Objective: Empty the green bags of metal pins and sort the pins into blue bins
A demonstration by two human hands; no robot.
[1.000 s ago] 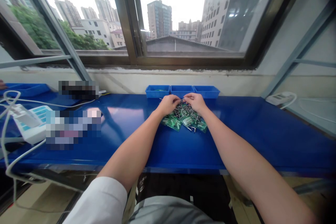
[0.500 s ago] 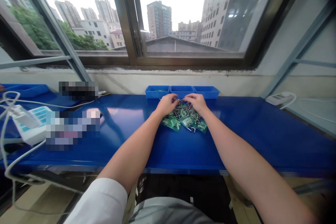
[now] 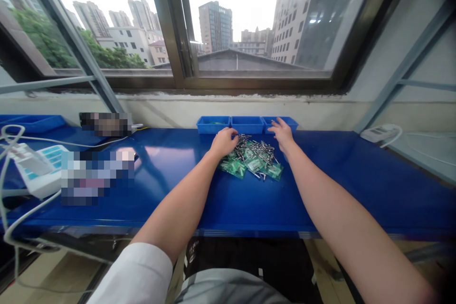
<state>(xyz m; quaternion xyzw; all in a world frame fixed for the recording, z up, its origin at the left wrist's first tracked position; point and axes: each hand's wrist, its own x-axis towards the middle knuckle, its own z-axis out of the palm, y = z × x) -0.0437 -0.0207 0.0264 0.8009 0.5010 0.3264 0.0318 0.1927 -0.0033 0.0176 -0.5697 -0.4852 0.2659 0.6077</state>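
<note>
A pile of small metal pins (image 3: 265, 152), screw-like in shape, lies heaped with several green circuit boards (image 3: 235, 166) on the blue table. My left hand (image 3: 224, 141) is at the pile's far left edge, its fingers closed in a pinch. What they hold, if anything, is too small to make out. My right hand (image 3: 283, 134) reaches over the front of the right compartment of a blue three-part bin (image 3: 247, 126). Its fingers are stretched out and apart. A tiny light speck shows near the fingertips; I cannot tell whether it is a pin.
Green pieces lie in the bin's left compartment. On the left are a white power strip (image 3: 42, 171) with cables, a blurred-out item (image 3: 98, 175) and another blue bin (image 3: 32, 123). A white socket block (image 3: 380, 133) sits at the far right. Window and wall stand behind.
My right hand has left the pile's far side and moved right and away from me to the bin's right compartment, its fingers spreading. My left hand has stayed nearly still at the pile.
</note>
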